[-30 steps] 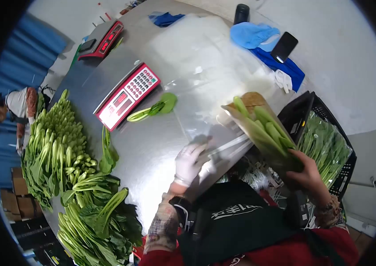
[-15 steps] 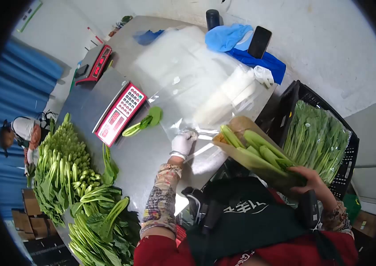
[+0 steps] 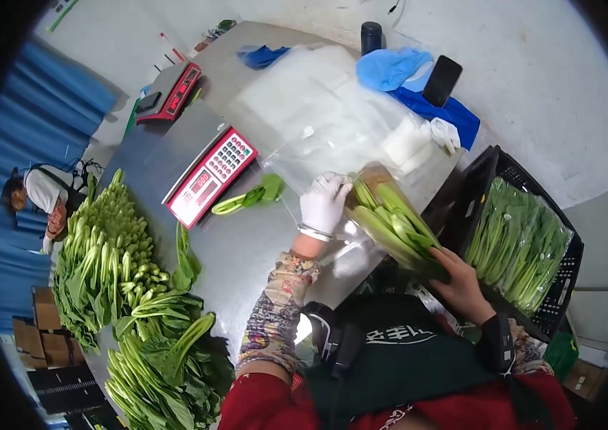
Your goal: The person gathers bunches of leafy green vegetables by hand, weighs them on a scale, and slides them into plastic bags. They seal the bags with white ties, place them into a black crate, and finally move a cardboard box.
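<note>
My right hand (image 3: 462,285), bare, is wrapped round the lower, leafy end of a clear plastic bag of leafy greens (image 3: 393,222). The pale green stems point to the bag's open end, up and left. At that end my left hand (image 3: 324,202), in a white glove, has its fingers closed at the bag's edge; the exact pinch is partly hidden. Left of the glove, a loose stalk of greens (image 3: 250,196) lies on the metal table (image 3: 229,265), beside a red and white digital scale (image 3: 211,175).
Flat clear bags (image 3: 304,100) cover the table's far part. A black crate (image 3: 569,269) with bagged greens (image 3: 519,244) stands at right. Piled greens (image 3: 114,265) fill the left side. A second scale (image 3: 175,93), a phone (image 3: 442,80) and blue cloth (image 3: 454,118) lie farther back. Another person (image 3: 49,193) bends at far left.
My left hand has risen from the table to the mouth of the bag. My right hand has brought the bag of greens slightly left and higher. The view has shifted a little.
</note>
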{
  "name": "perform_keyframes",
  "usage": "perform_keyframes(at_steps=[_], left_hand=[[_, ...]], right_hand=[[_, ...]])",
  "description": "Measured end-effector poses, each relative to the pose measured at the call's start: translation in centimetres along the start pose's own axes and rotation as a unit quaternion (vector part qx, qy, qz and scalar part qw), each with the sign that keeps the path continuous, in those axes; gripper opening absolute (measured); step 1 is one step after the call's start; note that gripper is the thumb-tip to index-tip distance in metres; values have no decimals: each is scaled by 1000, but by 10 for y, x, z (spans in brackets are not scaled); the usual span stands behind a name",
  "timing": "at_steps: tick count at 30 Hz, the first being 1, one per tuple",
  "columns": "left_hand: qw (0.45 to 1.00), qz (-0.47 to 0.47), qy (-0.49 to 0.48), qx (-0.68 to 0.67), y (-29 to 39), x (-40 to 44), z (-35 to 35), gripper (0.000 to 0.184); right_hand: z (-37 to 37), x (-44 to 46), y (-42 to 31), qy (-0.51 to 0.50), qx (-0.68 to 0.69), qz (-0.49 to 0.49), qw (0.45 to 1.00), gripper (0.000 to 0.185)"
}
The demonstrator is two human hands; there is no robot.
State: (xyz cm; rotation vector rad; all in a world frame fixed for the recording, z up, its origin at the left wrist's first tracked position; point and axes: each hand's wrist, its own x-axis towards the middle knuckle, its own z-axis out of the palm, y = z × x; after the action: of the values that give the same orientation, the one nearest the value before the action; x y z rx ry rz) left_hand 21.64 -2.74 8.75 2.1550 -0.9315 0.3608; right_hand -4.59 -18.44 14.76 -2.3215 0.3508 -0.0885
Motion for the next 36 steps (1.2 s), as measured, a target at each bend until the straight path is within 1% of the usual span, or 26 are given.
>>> perform_keyframes(at_steps=[2,4,5,6,8,10,11,12,13,14,16,17,18,20,22,24,26,27,28,29,30,31,32,33,34,36], left_hand=[[997,70,25,24,12,14,-7,9],[992,122,-29,32,34,22,-17,9],[984,168,-53,5,43,21,-17,10],[974,213,-77,-21,51,18,-15,10],[948,264,-154,-86,63,-1,-2,15],[927,237,-188,-222,81,3,-24,20],[928,238,-149,-242,69,4,-31,19],[954,152,-50,-254,59,-3,-40,23],[966,-11,77,-246,45,-19,-31,30],[937,-171,202,-227,24,-38,-16,38],[949,-219,170,-153,-9,-73,25,55],[985,-136,45,-96,-17,-84,27,66],[977,-125,-164,48,-22,-91,34,68],[947,-51,-268,171,-30,-102,47,67],[948,-48,-256,183,-31,-106,48,66],[954,-45,-241,175,-33,-108,50,65],[951,-64,-264,146,-33,-104,46,64],[939,-111,-317,70,-27,-90,29,64],[951,-185,-242,-47,-26,-85,19,65],[950,-220,-100,-196,-16,-80,9,66],[911,-231,47,-338,-3,-76,-2,67],[872,-227,120,-418,8,-70,-17,68],[820,-215,188,-496,21,-61,-29,70],[759,-196,251,-568,29,-60,-34,72],[705,-245,241,-620,35,-68,-32,70],[584,-331,209,-711,52,-87,-21,67]], right_hand=[[21,25,-9,29,-1,-7,1000,60],[42,53,-19,57,21,-16,998,59],[57,71,-16,72,32,-26,997,58],[71,90,-17,79,4,-11,997,56],[115,132,15,137,134,-132,973,55],[100,166,-4,126,161,-156,966,55],[92,172,-14,123,131,-153,972,55],[86,176,-14,125,195,-200,952,54],[80,180,-20,126,162,-168,964,53],[75,184,-27,127,129,-135,974,52],[62,192,-36,131,140,-150,970,51],[54,198,-40,132,144,-160,968,51],[46,205,-42,153,102,-173,968,50],[27,220,-44,193,17,-194,962,49],[-12,237,-64,227,-12,-204,952,46],[-46,244,-72,313,-53,-334,887,45],[-72,236,-84,299,-56,-384,871,46],[-76,229,-88,294,-49,-380,876,46],[-73,216,-88,285,-40,-376,881,47],[-67,202,-90,245,-33,-335,909,48],[-60,186,-86,204,-36,-288,935,49],[-43,169,-72,175,-30,-322,930,50],[-31,156,-59,149,-30,-350,924,52],[-23,141,-62,80,-5,-354,932,53],[-13,127,-74,13,21,-354,935,53],[2,116,-103,-118,1,-311,943,50]])
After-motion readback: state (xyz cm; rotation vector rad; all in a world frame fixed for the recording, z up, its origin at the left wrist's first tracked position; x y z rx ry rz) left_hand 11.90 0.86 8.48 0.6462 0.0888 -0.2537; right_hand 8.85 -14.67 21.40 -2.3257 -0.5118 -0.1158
